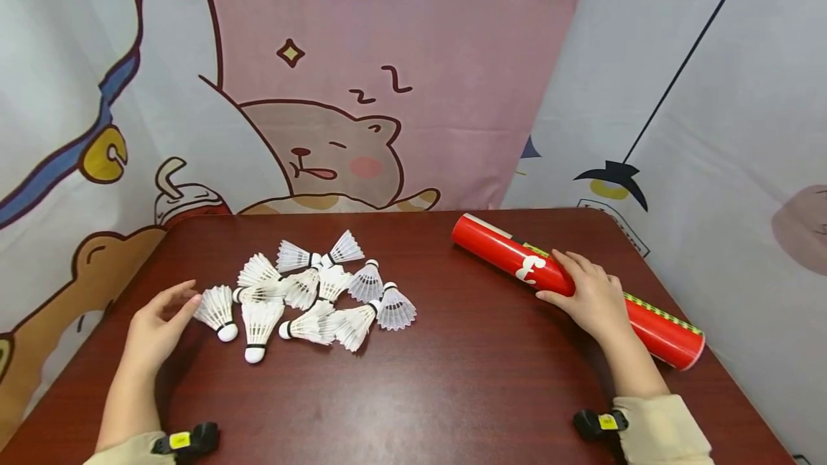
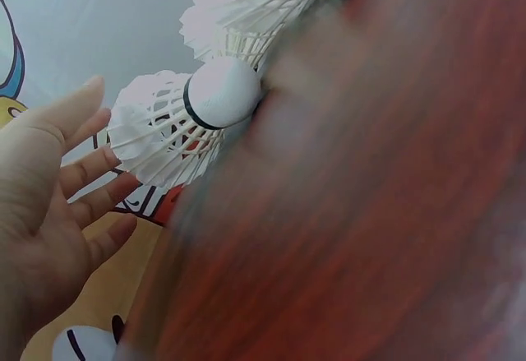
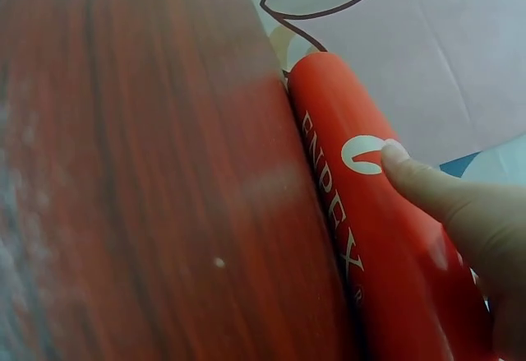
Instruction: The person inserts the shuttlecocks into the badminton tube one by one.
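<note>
While ribbed shuttlecocks (image 1: 306, 288) cluster, a glossy tube (image 1: 548, 275) lies apart.

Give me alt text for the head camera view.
A person's right hand grips a red tube lying on a dark reddish-brown table, while the left hand is beside a cluster of white shuttlecocks. Cartoon-printed cloth hangs behind.

The middle of the tabletop (image 1: 439, 372) offers free passage, shuttlecocks (image 1: 301, 288) blocking the left and a red tube (image 1: 549, 276) the right.
</note>
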A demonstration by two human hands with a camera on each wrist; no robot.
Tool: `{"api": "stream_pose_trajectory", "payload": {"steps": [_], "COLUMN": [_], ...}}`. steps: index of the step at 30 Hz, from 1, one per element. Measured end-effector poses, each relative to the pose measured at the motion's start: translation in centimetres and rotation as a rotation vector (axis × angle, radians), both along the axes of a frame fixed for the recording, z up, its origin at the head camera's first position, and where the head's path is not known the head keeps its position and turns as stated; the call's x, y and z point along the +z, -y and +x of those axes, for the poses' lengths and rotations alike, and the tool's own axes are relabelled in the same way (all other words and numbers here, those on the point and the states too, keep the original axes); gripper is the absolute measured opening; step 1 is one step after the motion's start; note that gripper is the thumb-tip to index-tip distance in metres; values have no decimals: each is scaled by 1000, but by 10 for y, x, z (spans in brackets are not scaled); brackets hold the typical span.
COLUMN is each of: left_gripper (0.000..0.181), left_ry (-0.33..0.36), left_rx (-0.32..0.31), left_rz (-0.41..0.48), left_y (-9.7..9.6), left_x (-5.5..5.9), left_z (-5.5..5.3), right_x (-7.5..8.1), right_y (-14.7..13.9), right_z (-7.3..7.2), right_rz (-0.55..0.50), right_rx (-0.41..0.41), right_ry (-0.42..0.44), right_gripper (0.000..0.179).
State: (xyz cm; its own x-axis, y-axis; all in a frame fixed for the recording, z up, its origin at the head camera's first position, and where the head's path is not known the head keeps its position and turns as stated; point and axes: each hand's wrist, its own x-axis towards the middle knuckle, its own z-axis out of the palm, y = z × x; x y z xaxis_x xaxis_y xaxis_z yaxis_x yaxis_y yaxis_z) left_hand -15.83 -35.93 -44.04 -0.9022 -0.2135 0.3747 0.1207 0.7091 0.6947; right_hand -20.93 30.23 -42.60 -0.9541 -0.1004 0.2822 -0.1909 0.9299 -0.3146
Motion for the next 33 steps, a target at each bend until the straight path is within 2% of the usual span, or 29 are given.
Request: {"api": "stream_pose_trajectory", "payload": {"steps": [6, 14, 20, 27, 33], "left_gripper": [35, 28, 26, 35, 33], "left_ry": [42, 39, 62, 153, 129], "left_rx": [33, 39, 53, 74, 58], "left_rz": [-9, -16, -13, 59, 133], "left_y": [5, 8, 10, 11, 11], "left_x": [-4, -10, -6, -4, -4], "left_z": [1, 1, 2, 4, 3], "right_x": [0, -2, -2, -4, -4], "right_y": [1, 0, 0, -2, -3], "right_z": [0, 0, 1, 0, 1], "right_rz": [13, 29, 25, 26, 23], "right_rx": [10, 21, 31, 31, 32], "right_ry": [-19, -39, -48, -75, -92], "right_gripper": [85, 79, 76, 73, 70]}}
